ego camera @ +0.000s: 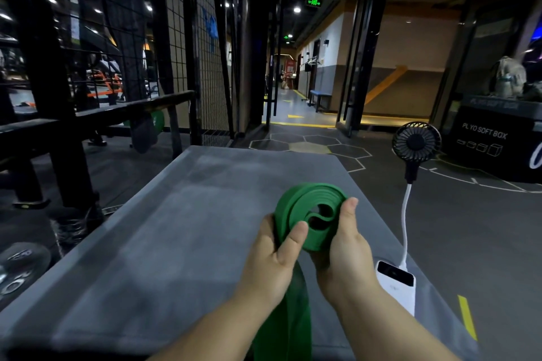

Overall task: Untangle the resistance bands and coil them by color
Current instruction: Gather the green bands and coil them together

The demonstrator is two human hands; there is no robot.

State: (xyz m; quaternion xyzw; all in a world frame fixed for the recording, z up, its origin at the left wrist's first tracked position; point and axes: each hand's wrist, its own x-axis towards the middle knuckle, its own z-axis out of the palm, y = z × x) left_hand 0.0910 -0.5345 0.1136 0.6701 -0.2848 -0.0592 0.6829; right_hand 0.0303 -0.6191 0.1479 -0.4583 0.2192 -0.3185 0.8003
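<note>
In the head view, the step in hand looks like the coiling of a wide green rubber resistance band (305, 205), with the untangling of this one apparently done: most of it sits wound in a flat, several-layered roll held just above the near right part of a grey padded platform (176, 228), while a loose tail (290, 316) hangs from the roll's underside, running down between the forearms and out of the bottom of the picture. The left hand (275, 255) grips the roll's near left side, its thumb pressed flat across the layers and its fingers curled behind the band (how far they wrap is hidden). The right hand (343, 249) cups the roll from the right, its thumb lying along the outer edge near the top and its fingers folded under the bottom, so both hands are clamped on the same band. The next move probably calls for feeding the tail up and round the roll while the thumbs keep the layers pinched, since springy rubber would likely unwind if either grip loosened. No band of another colour shows in this view. To the right of the hands, a white power bank (397, 284) lies on the platform's edge, and a white cable (406, 220) rises from it to a small black fan (416, 142).
</note>
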